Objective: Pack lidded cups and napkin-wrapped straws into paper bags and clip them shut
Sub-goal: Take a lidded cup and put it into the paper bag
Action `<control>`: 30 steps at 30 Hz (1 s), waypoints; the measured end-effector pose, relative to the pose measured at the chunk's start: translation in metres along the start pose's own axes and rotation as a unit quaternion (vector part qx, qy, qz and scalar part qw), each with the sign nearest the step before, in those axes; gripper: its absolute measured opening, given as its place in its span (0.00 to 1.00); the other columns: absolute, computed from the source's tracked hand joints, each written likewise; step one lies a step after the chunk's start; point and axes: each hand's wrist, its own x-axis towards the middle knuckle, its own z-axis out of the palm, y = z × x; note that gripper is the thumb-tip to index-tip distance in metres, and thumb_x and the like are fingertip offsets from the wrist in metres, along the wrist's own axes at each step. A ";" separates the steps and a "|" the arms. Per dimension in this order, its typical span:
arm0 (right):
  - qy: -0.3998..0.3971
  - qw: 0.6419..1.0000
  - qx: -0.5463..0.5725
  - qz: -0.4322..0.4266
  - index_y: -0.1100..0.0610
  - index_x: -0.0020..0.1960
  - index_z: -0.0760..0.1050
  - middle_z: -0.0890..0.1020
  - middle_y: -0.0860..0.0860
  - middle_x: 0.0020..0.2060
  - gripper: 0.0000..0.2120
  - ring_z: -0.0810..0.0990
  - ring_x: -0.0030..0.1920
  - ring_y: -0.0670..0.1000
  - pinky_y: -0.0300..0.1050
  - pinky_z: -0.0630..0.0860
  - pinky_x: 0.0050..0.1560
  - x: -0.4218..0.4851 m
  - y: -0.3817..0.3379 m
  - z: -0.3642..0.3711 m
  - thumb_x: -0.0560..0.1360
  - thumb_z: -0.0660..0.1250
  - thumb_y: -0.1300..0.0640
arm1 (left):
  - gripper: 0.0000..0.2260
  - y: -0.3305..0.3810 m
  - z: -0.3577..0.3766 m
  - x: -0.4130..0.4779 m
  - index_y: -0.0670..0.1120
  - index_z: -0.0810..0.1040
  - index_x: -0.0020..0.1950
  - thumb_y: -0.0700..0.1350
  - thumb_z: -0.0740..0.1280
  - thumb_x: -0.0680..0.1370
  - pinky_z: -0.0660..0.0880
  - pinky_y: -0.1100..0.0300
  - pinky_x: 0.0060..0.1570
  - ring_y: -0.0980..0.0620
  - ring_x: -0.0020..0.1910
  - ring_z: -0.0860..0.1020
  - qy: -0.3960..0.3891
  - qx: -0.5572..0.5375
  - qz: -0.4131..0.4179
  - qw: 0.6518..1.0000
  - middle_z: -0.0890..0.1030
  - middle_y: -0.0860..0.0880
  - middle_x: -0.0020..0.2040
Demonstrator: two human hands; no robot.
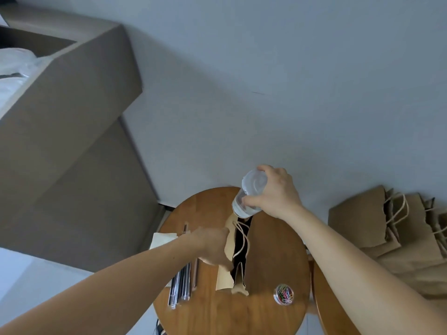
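Observation:
A brown paper bag (260,250) stands open on the round wooden table (229,308), its rope handle hanging over the dark opening. My left hand (214,245) grips the bag's left wall and holds the mouth apart. My right hand (275,192) is closed around a clear lidded cup (249,193), tilted, with its base just over the far end of the bag's opening. Wrapped straws (181,286) lie in a bundle on the table's left side, partly hidden under my left forearm. Napkins (162,239) lie beyond them.
A small clear tub of coloured paper clips (283,294) sits on the table's near right. A stack of flat brown paper bags (396,228) lies on the floor to the right. A grey sofa (60,141) fills the left. A second wooden surface (326,305) adjoins on the right.

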 end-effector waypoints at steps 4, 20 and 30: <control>0.004 1.000 0.003 0.007 0.43 0.72 0.61 0.66 0.48 0.64 0.46 0.64 0.66 0.53 0.48 0.67 0.54 0.000 0.004 0.016 0.57 0.74 0.38 | 0.29 0.014 0.014 0.006 0.45 0.69 0.68 0.64 0.62 0.76 0.77 0.48 0.56 0.45 0.56 0.78 0.051 -0.042 -0.035 0.997 0.79 0.46 0.59; -0.105 0.970 -0.144 -0.166 0.42 0.73 0.58 0.62 0.44 0.63 0.44 0.61 0.66 0.49 0.47 0.72 0.56 -0.038 0.038 0.003 0.61 0.74 0.41 | 0.11 0.018 0.035 0.019 0.38 0.76 0.56 0.43 0.59 0.81 0.70 0.63 0.25 0.45 0.42 0.83 0.105 -0.276 -0.139 0.945 0.82 0.42 0.46; -0.173 0.943 -0.211 -0.192 0.42 0.71 0.56 0.64 0.48 0.64 0.44 0.66 0.62 0.52 0.46 0.74 0.50 -0.041 0.048 0.048 0.61 0.72 0.36 | 0.07 0.024 0.042 0.020 0.42 0.73 0.50 0.43 0.58 0.81 0.83 0.51 0.40 0.48 0.33 0.83 0.083 -0.311 -0.077 0.944 0.81 0.44 0.36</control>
